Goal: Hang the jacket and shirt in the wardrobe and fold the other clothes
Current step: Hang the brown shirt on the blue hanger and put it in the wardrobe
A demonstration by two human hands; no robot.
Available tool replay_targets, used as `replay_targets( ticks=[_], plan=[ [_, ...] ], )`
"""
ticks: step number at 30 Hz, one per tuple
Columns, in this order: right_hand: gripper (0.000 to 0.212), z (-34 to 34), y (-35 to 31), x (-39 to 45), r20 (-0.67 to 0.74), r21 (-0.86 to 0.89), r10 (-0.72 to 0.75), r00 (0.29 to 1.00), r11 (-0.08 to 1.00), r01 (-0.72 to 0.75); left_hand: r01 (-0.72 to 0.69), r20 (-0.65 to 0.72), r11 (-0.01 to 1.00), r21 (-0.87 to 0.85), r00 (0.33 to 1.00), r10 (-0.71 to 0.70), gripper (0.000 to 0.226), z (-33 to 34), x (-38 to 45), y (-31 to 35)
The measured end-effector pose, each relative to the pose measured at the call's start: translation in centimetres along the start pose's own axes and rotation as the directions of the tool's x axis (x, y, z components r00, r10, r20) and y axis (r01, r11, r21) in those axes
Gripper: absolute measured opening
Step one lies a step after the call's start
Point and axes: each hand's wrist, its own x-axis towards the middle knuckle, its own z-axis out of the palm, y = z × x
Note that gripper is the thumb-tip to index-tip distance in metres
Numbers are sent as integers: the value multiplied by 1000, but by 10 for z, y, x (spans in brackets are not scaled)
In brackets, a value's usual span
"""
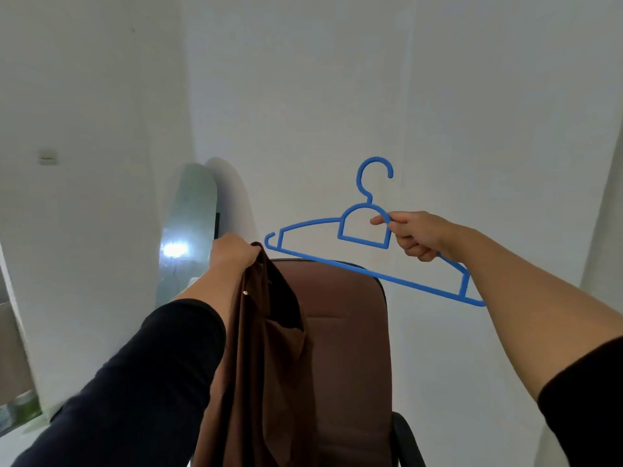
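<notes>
Near, centre: brown garment (266,348) hangs in long folds, one small pale button showing, dark lining at an opening; shirt or jacket, cannot tell. It drapes in front of a brown chair (350,338) with padded backrest and a black armrest at lower right. Left hand (232,252), black sleeve pushed up the forearm, grips the garment's top edge, fingers curled round the bunched fabric. Right hand (418,235), bare forearm, pinches a blue plastic hanger (362,227) at the right side of its central loop, thumb and fingers clamped round it. Hanger is held in the air right of the garment, not touching it, hook up, bar tilted down to the right. Far left: arched mirror (188,230) leans on the white wall (337,79), with a bright light glare in it.
</notes>
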Motion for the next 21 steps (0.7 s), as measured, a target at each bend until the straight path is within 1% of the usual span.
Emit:
replay_targets(
  ticks=[2,5,8,12,14,17,19,21],
  plan=[
    [31,-1,1,-3,30,12,1,1000,1000,-2,23,-20,999,-47,1000,-24,39,0,1,-5],
    [30,1,1,-4,66,-5,9,998,1000,-9,21,-41,994,-112,999,-25,34,-1,2,-7],
    [30,10,-1,-1,66,-30,-10,998,999,12,-41,-75,992,-118,997,32,27,-4,-3,-2],
    [29,28,-3,3,5,-57,-46,999,997,46,-142,-144,986,-82,981,129,24,-9,-11,13],
    [29,36,-4,6,-26,-62,-65,998,996,63,-193,-171,972,-133,971,169,23,-12,-13,20],
    [28,49,-7,11,-40,-35,-92,995,995,90,-304,-195,910,-282,947,256,22,-14,-21,40],
    [28,59,-10,13,-49,1,-114,992,994,114,-363,-171,840,-402,932,321,20,-17,-31,63],
    [27,70,-13,15,-75,35,-136,988,990,138,-386,-167,757,-528,921,353,16,-23,-43,86]
  ],
)
